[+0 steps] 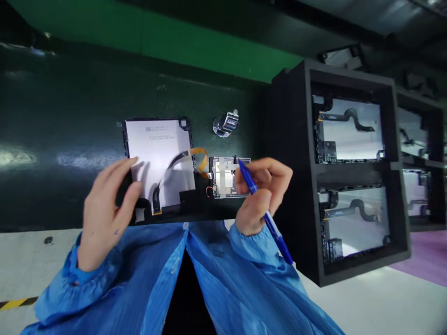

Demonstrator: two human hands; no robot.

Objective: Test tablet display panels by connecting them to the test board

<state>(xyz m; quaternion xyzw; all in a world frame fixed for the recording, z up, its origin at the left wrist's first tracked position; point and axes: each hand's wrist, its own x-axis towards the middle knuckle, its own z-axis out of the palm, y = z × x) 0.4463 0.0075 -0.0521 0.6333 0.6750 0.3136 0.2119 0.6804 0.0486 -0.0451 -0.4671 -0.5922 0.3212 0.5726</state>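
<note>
A white-backed display panel (160,158) with a dark frame lies on the dark green table in front of me. My left hand (108,204) is at its lower left edge, thumb and fingers apart; its fingertips reach the panel, though firm contact is hard to tell. A black and orange ribbon cable (174,160) arches over the panel to a small circuit board (223,177) at its right. My right hand (263,190) grips a blue pen (275,232), which slants across the palm. The fingers of this hand hover at the board's right side and hide part of it.
A chrome tally counter (226,123) stands behind the circuit board. At the right, a black compartmented rack (312,223) holds panels with ribbon cables (352,135), and more such racks are beyond it. The table's near edge runs just in front of my body.
</note>
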